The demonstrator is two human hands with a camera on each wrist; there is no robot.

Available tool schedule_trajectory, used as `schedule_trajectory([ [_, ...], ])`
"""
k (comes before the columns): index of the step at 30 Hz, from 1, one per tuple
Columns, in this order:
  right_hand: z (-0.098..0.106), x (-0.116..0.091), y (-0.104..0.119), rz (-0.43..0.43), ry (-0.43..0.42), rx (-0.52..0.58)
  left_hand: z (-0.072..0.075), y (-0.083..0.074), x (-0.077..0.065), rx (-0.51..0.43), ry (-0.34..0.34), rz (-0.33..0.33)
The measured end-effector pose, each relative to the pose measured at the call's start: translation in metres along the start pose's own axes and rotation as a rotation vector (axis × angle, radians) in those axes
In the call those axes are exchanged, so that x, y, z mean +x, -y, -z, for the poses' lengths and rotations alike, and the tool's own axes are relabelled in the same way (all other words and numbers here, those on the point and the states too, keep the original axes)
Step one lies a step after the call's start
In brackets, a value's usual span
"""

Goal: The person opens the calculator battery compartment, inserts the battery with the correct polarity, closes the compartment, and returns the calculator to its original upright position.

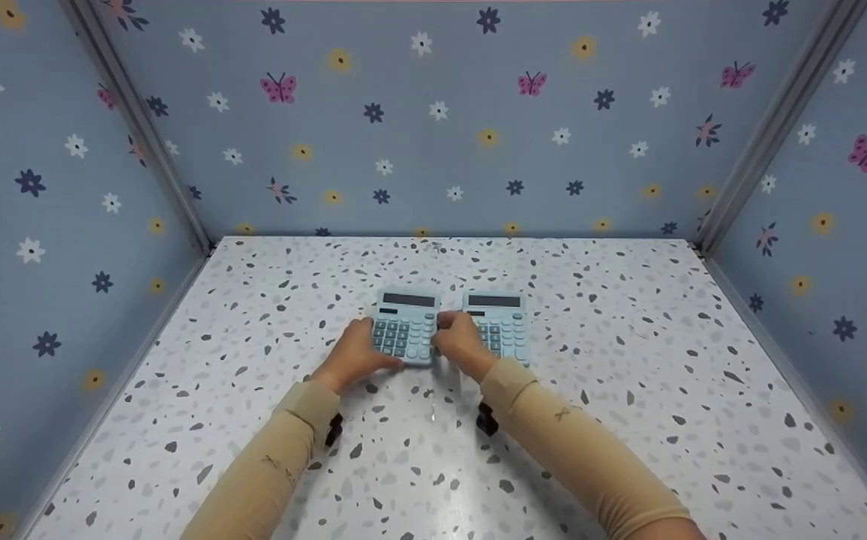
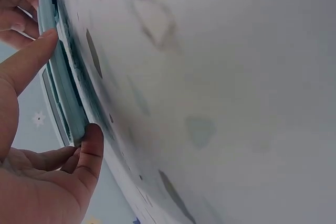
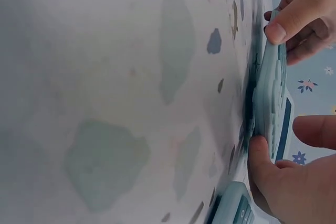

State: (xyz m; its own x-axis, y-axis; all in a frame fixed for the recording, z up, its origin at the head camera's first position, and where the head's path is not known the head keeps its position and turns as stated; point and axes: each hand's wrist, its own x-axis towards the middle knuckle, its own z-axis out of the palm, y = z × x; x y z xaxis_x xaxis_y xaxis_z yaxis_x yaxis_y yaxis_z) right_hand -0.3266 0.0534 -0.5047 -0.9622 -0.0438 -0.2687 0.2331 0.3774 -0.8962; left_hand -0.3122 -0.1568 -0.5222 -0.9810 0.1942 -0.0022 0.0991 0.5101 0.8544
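Note:
Two light blue calculators stand side by side on the speckled table. My left hand (image 1: 355,352) grips the left calculator (image 1: 408,328), its thumb at the lower left corner and its fingers along the left side. My right hand (image 1: 466,343) pinches the same calculator's right edge and covers part of the right calculator (image 1: 507,330). From the left wrist, the held calculator (image 2: 65,90) shows edge-on between thumb and fingers, close over the table. In the right wrist view, both hands hold the calculator (image 3: 269,87) at its sides, and the other calculator (image 3: 233,203) lies below.
The white table (image 1: 628,450) has grey speckles. A blue back wall (image 1: 433,150) with flowers and butterflies rises behind it, and matching side walls stand left and right. Dark straps (image 1: 487,418) show under the sleeves at the wrists.

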Motion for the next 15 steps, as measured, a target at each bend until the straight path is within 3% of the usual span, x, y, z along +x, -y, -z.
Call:
schedule_trajectory([
  [9, -0.0005, -0.0003, -0.0024, 0.029, 0.035, 0.038, -0.0013, -0.0004, 0.004, 0.067, -0.001, 0.062],
  [15, 0.0018, -0.0003, -0.0006, -0.002, 0.028, 0.024, -0.0007, -0.0021, 0.0021, 0.096, 0.008, 0.106],
])
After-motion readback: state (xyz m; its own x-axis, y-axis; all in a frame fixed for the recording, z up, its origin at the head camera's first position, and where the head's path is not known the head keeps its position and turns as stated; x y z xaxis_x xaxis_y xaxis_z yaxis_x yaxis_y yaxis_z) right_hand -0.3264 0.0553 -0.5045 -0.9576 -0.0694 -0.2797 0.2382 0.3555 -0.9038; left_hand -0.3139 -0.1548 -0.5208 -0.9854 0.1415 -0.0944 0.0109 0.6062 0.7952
